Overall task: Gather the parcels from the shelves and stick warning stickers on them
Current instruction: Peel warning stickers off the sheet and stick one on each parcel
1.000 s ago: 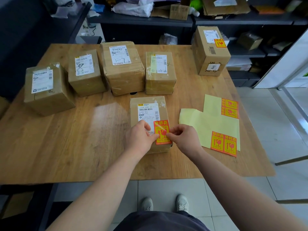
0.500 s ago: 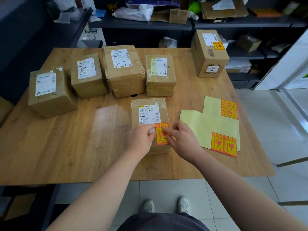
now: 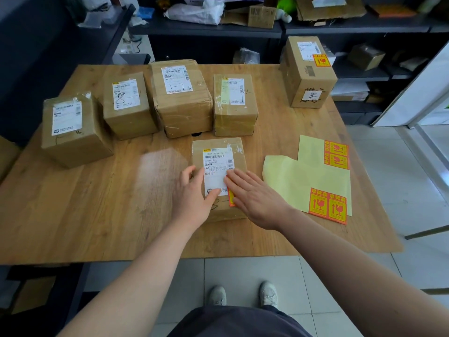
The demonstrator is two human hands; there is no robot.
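Note:
A small flat cardboard parcel [image 3: 220, 148] with a white label lies on the wooden table [image 3: 97, 215] in front of me. An orange warning sticker [image 3: 231, 199] sits on its near right corner, mostly hidden under my right hand [image 3: 255, 198], which presses flat on it with straight fingers. My left hand [image 3: 194, 193] rests on the parcel's left side, thumb on the label. A yellow backing sheet [image 3: 303, 178] with several orange stickers lies to the right.
Several unstickered parcels stand in a row at the back, among them a left one [image 3: 70, 127] and a large middle one [image 3: 182, 96]. A tall parcel [image 3: 308, 74] bearing a sticker stands at the back right. Dark shelves [image 3: 243, 30] with clutter run behind the table.
Both hands pinched the sticker above the parcel, then laid it down. Now my right hand lies flat over it and my left hand steadies the parcel.

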